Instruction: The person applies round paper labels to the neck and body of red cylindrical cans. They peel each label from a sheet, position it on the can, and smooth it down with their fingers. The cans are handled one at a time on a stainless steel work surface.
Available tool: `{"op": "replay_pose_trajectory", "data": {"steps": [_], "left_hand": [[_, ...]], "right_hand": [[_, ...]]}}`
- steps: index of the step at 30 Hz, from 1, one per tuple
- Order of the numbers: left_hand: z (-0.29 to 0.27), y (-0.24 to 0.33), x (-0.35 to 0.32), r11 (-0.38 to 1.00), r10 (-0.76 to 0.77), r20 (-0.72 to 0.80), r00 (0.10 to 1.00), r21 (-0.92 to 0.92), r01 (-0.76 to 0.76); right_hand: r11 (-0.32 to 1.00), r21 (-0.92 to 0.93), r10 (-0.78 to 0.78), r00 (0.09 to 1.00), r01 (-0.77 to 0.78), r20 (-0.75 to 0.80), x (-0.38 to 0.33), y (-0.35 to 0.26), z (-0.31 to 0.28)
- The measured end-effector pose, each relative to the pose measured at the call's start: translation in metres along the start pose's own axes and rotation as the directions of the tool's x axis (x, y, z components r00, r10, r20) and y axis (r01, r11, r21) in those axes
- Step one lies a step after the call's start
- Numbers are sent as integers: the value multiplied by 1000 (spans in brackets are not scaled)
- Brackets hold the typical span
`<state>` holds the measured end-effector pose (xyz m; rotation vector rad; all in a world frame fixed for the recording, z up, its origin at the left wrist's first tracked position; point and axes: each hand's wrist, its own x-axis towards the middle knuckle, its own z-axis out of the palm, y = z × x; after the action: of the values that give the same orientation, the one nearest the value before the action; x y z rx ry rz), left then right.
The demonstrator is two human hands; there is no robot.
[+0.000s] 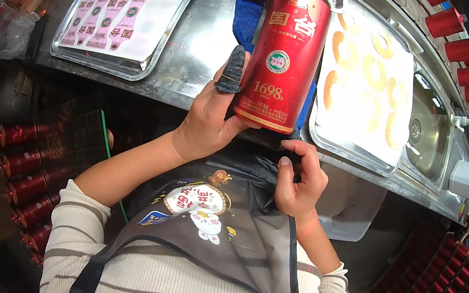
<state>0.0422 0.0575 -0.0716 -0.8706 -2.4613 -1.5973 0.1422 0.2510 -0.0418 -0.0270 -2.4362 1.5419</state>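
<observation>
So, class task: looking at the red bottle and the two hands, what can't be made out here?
Head view only:
- Red bottle: its back faces away; the left hand covers its lower left edge.
- Right hand: fingertips curl inward, so what they pinch is hidden.
- Blue cloth: mostly behind the bottle.

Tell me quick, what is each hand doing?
Left hand: holding the red bottle lying on the steel table.
Right hand: closed, pinching something dark at the bottle's base; cannot tell what.

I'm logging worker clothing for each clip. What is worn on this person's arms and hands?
Cream ribbed sleeves with thin dark stripes, pushed up on both forearms. The left hand wears one dark grey knitted finger cot on the thumb; the right hand is bare. No rings, watch or gloves show.
</observation>
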Motion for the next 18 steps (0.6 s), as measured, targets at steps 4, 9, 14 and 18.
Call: {"op": "replay_pose_trajectory", "data": {"steps": [4,9,14,18], "left_hand": [[-10,12,5,998,56,30,998,-24,-55],[-8,33,11,970,-101,7,995,-223,100],[-1,24,5,913,-164,18,986,-375,159],[-13,22,9,816,-194,41,980,-548,185]], "right_hand": [[997,-56,-53,999,52,0,2,-3,-5],[912,-164,-384,923,376,-22,8,-14,-4],[788,-346,-465,861,509,206,27,-31,-12],[665,-426,-440,783,613,441,47,-53,-6]]}}
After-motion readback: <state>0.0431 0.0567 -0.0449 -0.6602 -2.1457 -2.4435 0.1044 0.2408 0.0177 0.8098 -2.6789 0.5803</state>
